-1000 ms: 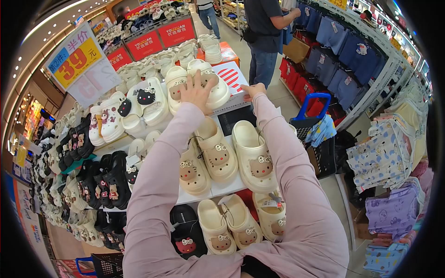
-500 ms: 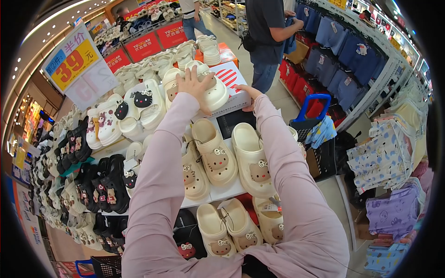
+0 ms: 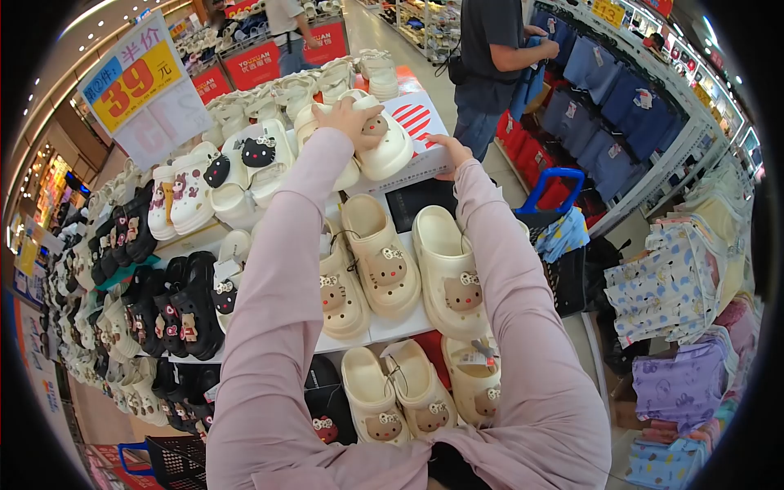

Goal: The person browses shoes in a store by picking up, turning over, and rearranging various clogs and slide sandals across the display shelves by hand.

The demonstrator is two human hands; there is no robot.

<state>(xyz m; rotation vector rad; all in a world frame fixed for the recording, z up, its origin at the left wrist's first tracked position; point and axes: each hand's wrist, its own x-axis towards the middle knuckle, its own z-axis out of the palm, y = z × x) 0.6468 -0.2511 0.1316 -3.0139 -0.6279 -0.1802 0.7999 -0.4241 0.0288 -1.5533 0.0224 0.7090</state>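
Left hand [image 3: 349, 122], fingers spread and partly curled, lies over a cream clog [image 3: 389, 157]; whether it grips cannot be told. The clog's long axis runs toe toward the wearer. Right hand [image 3: 452, 155] clasps the adjacent white box's [image 3: 420, 168] right edge, aisle floor [image 3: 508, 173] beyond.

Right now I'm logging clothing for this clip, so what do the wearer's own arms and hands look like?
Long, plain, pale pink sleeves, loosely creased, reach the wrists. The left hand and right hand are bare, without gloves.
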